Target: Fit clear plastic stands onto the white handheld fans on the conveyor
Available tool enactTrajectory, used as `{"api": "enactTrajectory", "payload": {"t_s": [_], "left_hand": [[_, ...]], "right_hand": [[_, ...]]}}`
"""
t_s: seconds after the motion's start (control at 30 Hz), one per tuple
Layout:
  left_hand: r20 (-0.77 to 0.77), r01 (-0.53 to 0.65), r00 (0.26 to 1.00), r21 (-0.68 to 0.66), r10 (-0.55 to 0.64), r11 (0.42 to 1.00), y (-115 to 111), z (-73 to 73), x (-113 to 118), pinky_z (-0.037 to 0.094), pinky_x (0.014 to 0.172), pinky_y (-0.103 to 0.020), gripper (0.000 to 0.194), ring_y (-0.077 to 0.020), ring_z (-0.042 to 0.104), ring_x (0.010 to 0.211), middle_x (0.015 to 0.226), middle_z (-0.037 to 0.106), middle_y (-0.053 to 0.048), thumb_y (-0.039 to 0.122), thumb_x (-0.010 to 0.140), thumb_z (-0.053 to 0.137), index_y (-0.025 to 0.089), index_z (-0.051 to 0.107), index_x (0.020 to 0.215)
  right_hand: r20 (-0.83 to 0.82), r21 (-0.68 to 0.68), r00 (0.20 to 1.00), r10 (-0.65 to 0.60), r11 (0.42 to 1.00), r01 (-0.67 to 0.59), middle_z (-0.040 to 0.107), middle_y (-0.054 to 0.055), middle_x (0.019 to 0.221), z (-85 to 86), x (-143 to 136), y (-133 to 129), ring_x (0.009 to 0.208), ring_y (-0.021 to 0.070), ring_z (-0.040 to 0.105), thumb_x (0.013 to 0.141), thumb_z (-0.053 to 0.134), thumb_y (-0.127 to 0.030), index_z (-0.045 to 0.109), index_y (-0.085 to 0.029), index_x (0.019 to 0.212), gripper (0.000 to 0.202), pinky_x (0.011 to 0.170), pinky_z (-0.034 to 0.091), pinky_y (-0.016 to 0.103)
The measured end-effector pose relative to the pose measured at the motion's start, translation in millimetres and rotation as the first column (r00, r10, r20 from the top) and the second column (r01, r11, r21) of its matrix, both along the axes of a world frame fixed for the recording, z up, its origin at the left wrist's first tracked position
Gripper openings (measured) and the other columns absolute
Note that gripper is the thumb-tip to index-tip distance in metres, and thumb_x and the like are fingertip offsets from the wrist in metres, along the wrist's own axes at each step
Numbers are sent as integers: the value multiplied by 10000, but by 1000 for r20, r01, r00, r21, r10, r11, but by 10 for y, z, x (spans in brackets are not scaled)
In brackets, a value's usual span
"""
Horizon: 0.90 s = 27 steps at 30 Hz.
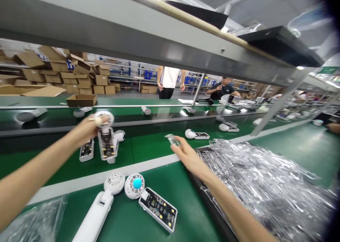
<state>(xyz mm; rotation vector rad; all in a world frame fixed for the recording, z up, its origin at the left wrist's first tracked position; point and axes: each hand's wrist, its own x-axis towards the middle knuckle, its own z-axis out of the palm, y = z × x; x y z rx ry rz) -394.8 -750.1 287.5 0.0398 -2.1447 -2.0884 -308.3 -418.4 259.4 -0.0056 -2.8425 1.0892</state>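
Hands well apart, a person's left hand (98, 123) grips a white fan (107, 144) by its round head, left of centre, circuit board exposed, while the right hand (186, 150) pinches a clear plastic piece (172, 140) near mid-frame. Two more fans (159, 209) lie on the green desk (195, 213) at bottom centre, beside a heap of clear parts (260, 185) at lower right. Cardboard boxes (69, 77) crowd the upper left; a white-shirted person (169, 77) stands at upper centre.
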Motion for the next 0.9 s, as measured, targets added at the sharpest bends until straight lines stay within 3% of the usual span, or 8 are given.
{"api": "enactTrajectory", "payload": {"t_s": [0.07, 0.13, 0.2, 0.3, 0.53, 0.67, 0.8, 0.9], "left_hand": [[58, 108, 992, 92, -114, 990, 361, -89, -12, 450, 624, -267, 643, -154, 560, 679, 791, 638, -22, 506, 475, 833, 145, 597, 952], [95, 180, 976, 168, -198, 969, 742, -146, 6, 477, 637, -299, 649, -168, 579, 679, 801, 640, -33, 524, 471, 822, 152, 579, 945], [104, 207, 969, 167, -226, 964, 1045, -164, 52, 492, 636, -314, 647, -175, 591, 681, 822, 645, -46, 551, 488, 802, 154, 570, 942], [95, 178, 977, 108, -188, 978, 1286, -148, 129, 483, 582, -280, 640, -161, 586, 665, 844, 642, -39, 569, 539, 773, 168, 549, 985], [96, 82, 990, 194, -102, 978, 1445, -170, 188, 440, 465, -221, 498, -137, 564, 613, 849, 625, -38, 398, 633, 761, 189, 536, 1025], [46, 27, 998, 255, -40, 966, 1477, -147, 175, 448, 496, -209, 505, -127, 579, 642, 880, 629, -36, 319, 604, 805, 191, 528, 1007], [44, 0, 999, 301, -14, 954, 1456, -109, 190, 435, 513, -213, 596, -130, 583, 657, 897, 630, -44, 349, 533, 853, 183, 537, 1011], [16, 86, 995, 408, -101, 909, 1443, -181, 198, 461, 588, -236, 607, -142, 601, 725, 940, 637, -51, 394, 531, 847, 179, 548, 1014]], "right_hand": [[-93, 39, 994, 56, 998, -52, 620, 55, 1009, -12, -7, -363, 843, 193, 616, 898, 486, -423, 475, -212, 1338, 488, 787, 481, 328], [-173, 145, 984, 43, 989, -17, 571, 96, 1089, -33, -18, -638, 950, 225, 592, 886, 533, -375, 481, -180, 1347, 504, 849, 469, 358], [-202, 236, 979, 3, 971, 46, 545, 129, 1102, -53, -35, -788, 1032, 266, 559, 902, 517, -365, 443, -150, 1384, 533, 856, 471, 383], [-214, 312, 976, -43, 944, 110, 546, 140, 1055, -97, -54, -844, 1033, 288, 544, 935, 455, -382, 422, -138, 1403, 529, 807, 491, 388], [-377, 407, 925, -41, 890, 206, 554, 189, 1075, -452, -157, -820, 977, 312, 532, 934, 442, -311, 443, -84, 1376, 497, 784, 481, 418], [-363, 381, 931, -34, 906, 182, 562, 182, 1178, -570, -231, -758, 1073, 329, 515, 950, 385, -302, 369, -120, 1426, 510, 885, 424, 476], [-159, 226, 986, 53, 974, -16, 611, 103, 1073, -531, -229, -630, 994, 270, 575, 961, 322, -327, 177, -209, 1505, 575, 931, 398, 482], [-137, 44, 986, 96, 995, -91, 579, 101, 1084, -470, -222, -565, 993, 256, 567, 943, 340, -354, 142, -226, 1512, 616, 845, 459, 404]]}}
